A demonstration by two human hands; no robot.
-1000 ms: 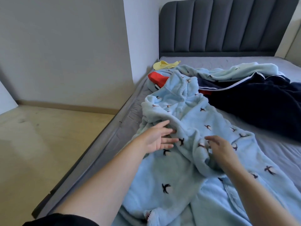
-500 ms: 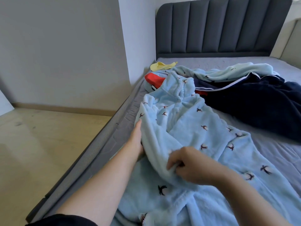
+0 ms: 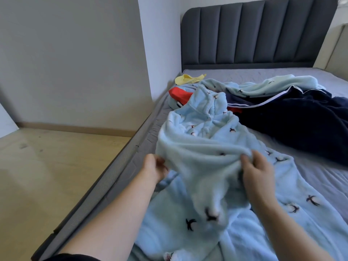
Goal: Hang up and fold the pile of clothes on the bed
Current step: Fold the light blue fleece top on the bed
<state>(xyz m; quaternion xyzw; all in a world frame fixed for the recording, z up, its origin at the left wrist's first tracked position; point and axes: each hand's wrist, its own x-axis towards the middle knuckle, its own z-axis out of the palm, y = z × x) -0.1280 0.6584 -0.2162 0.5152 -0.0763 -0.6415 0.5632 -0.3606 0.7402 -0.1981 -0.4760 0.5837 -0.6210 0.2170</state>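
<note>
A light blue fleece garment [image 3: 199, 140] with small dark bird prints lies spread across the near part of the grey bed [image 3: 323, 178]. My left hand [image 3: 155, 167] grips its raised left fold, fingers tucked under the cloth. My right hand [image 3: 257, 172] pinches the same bunched fold on its right side. Between the two hands the cloth is lifted off the mattress and hangs down in a loose flap. Behind it lies the pile: a dark navy garment [image 3: 293, 125], a red piece [image 3: 178, 94], another light blue piece [image 3: 271, 85] and a yellow item [image 3: 188, 79].
The mattress edge [image 3: 116, 174] runs diagonally at the left, with pale wood floor [image 3: 47, 166] beyond it. A white wall corner [image 3: 146, 53] stands close to the bed's left side. The dark padded headboard [image 3: 259, 31] closes the far end.
Both hands have taken hold of the blue fleece and raised a fold of it off the bed. My right hand shifted to the right; my left hand moved nearer under the cloth's edge.
</note>
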